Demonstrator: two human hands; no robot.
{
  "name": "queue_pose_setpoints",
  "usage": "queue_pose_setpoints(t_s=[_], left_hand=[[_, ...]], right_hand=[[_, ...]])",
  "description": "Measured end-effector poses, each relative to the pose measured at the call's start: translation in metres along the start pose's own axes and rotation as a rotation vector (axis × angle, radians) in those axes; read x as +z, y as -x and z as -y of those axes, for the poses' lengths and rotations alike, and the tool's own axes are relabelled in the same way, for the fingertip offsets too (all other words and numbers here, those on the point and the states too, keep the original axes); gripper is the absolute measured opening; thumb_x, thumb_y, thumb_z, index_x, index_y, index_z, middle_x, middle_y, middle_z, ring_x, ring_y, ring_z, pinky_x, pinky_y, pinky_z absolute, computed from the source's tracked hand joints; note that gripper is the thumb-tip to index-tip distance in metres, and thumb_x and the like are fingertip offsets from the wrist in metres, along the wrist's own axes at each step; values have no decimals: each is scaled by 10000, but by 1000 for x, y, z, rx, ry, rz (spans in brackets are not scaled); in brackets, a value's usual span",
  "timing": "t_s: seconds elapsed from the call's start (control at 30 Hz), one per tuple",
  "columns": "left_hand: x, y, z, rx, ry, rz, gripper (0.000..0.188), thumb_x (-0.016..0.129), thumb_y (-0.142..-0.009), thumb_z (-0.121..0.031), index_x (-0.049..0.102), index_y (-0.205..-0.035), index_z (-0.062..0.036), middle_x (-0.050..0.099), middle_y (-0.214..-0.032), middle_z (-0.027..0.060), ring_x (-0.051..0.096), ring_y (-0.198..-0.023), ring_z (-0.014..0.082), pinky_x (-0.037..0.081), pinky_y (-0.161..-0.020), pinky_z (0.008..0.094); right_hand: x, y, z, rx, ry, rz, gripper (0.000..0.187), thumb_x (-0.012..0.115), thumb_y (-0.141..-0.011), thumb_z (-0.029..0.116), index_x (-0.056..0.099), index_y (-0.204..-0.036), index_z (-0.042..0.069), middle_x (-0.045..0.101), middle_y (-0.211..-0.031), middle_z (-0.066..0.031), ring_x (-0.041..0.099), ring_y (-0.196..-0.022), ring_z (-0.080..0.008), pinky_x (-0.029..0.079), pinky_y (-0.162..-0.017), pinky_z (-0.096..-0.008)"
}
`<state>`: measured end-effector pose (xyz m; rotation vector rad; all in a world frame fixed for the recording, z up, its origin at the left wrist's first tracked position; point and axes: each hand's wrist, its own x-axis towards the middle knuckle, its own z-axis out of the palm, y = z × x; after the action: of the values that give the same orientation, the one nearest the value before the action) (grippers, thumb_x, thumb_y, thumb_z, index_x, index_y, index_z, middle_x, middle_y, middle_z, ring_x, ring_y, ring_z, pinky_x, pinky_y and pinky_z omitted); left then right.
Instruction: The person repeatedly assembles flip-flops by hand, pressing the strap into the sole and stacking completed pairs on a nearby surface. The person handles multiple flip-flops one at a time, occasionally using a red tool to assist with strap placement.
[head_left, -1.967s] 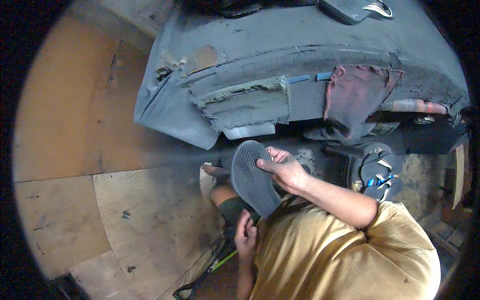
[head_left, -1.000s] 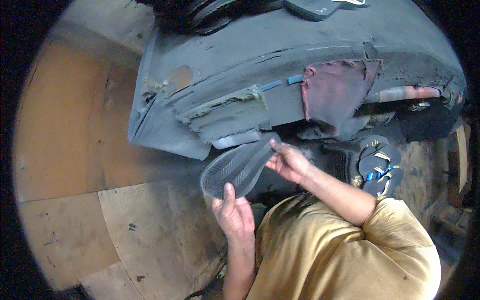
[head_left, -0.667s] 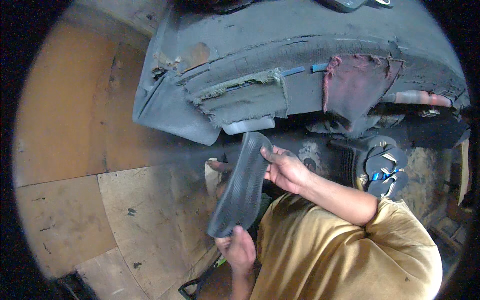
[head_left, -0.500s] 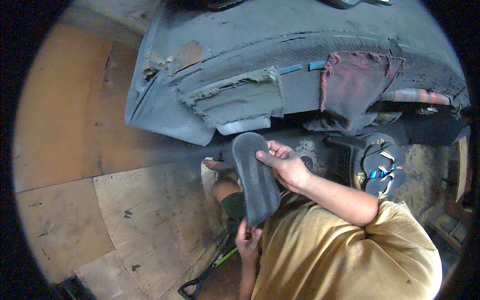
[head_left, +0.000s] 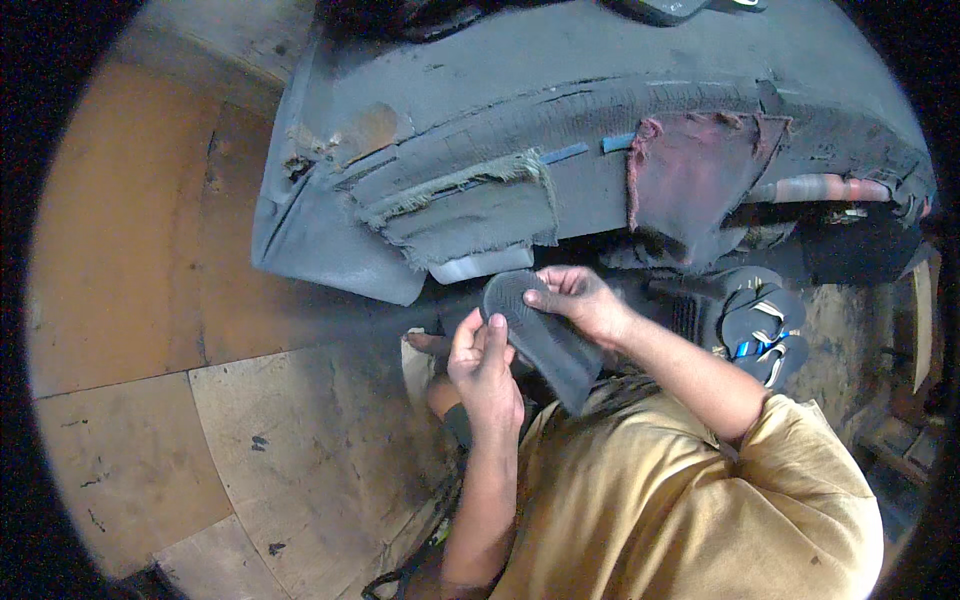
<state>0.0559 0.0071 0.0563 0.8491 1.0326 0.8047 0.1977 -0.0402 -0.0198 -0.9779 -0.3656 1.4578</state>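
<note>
A dark grey sandal sole [head_left: 552,345] with a ribbed surface is held in front of my body, tilted from upper left to lower right. My left hand [head_left: 484,365] pinches its left edge near the rounded upper end, thumb on the face turned up. Across from it, my right hand [head_left: 580,304] grips the same end, its thumb pressed on the ribbed face and the fingers behind. The fingers' undersides behind the sole are hidden. No strap shows on this sole.
Ahead stands a dust-covered grey bench [head_left: 480,110] with a frayed green-grey cloth [head_left: 480,212] and a reddish cloth [head_left: 700,175] on its front. Finished-looking flip-flops [head_left: 762,325] with pale straps are stacked at right. Brown boards [head_left: 120,230] cover the floor at left.
My left hand has moved up from the sole's lower end to its upper left edge. The sole's lower end has swung to the right.
</note>
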Motion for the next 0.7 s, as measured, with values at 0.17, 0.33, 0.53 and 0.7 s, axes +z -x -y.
queue_pose_setpoints(t_s=[0.17, 0.33, 0.53, 0.7], left_hand=[[-4, -11, 8, -104, -19, 39, 218, 672, -933, -75, 620, -1108, 43, 691, -1035, 97, 662, -912, 147, 554, -844, 326], [8, -17, 23, -53, 106, 33, 247, 652, -939, -52, 597, -1156, 54, 669, -1106, 123, 650, -995, 176, 530, -927, 345], [4, 1, 34, 35, 432, 10, 245, 613, -961, -62, 570, -1193, 5, 646, -1163, 114, 633, -1058, 216, 465, -1047, 403], [-25, 22, 22, 109, 436, 29, 262, 602, -975, -104, 550, -1221, -28, 623, -1223, 91, 590, -1147, 222, 401, -1094, 467]], right_hand=[[4, 24, -2, -831, 1033, -379, 510, 784, -825, 300, 629, -1255, 75, 624, -1049, -115, 611, -954, -265, 495, -849, -386], [3, 52, -10, -610, 1542, -250, 681, 728, -817, 373, 514, -1429, 165, 609, -912, -106, 588, -876, -317, 485, -805, -448], [-5, 26, 21, -701, 1729, 114, 583, 658, -835, 251, 548, -1402, 166, 583, -741, -59, 594, -639, -282, 500, -605, -425], [8, 58, 4, -803, 1772, 352, 486, 588, -816, 171, 625, -1298, 227, 671, -962, -122, 679, -874, -268, 562, -721, -377]])
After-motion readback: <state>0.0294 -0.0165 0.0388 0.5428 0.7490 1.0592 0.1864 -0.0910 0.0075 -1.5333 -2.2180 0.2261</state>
